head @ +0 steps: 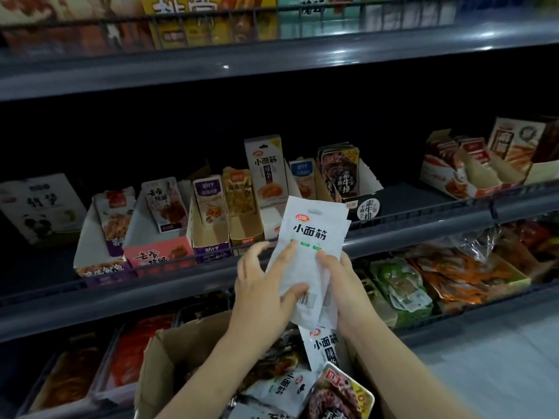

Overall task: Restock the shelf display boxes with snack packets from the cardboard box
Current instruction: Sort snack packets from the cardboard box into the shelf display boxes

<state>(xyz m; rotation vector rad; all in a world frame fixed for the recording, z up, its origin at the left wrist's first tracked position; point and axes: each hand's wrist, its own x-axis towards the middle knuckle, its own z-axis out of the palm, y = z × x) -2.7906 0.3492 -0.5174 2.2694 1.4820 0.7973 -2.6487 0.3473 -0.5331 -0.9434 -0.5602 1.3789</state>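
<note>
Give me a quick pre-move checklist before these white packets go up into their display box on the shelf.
1. Hold on the white snack packets: ok, left hand and right hand both grip them.
2. Stack squared up: not ok, packets fanned.
3. Matching white display box located: ok, same lettering.
4. Room in that box: cannot tell.
5. Path over the grey shelf rail: ok.
6. Brown cardboard box still stocked: ok.
</note>
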